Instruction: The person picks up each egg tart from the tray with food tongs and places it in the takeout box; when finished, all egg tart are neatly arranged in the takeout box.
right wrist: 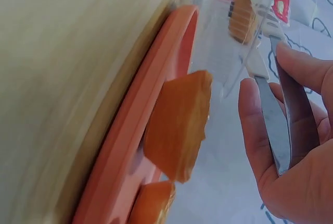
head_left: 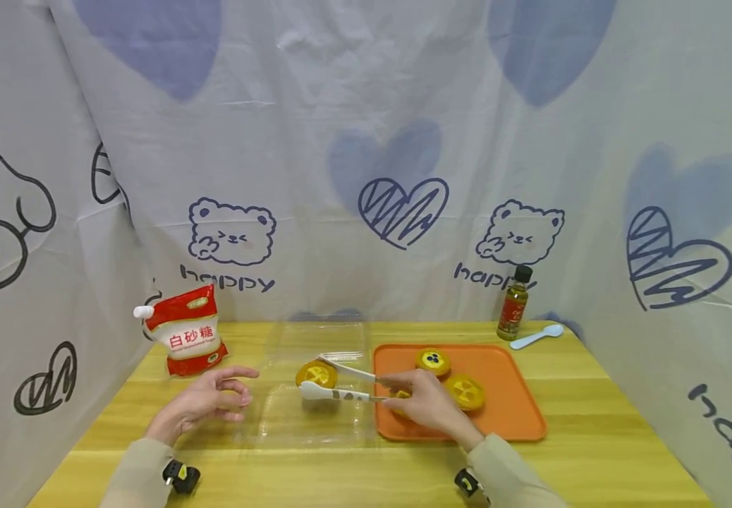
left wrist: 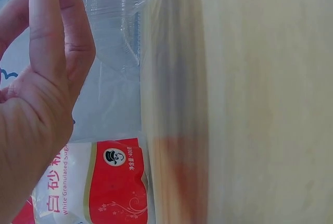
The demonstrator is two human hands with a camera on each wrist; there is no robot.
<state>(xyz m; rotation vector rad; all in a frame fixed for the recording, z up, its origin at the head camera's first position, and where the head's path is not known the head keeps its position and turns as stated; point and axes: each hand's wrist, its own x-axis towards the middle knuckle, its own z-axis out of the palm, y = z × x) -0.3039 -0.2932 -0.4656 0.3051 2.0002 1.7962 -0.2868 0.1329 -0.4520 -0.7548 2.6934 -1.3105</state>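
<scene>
My right hand holds a pair of metal tongs with white tips. Between those tips is a round yellow tart, above the clear plastic box, whose lid stands folded back. I cannot tell whether the tart touches the box floor. My left hand hovers left of the box, fingers loosely bent, holding nothing. Under and beside my right hand lies an orange tray bearing a tart with dark berries, a tart with a yellow pattern and another mostly hidden by the hand.
At the back left stands a red and white bag of white granulated sugar with a white spout. A small dark-capped bottle and a pale blue spoon are at the back right. Printed curtains enclose the wooden table.
</scene>
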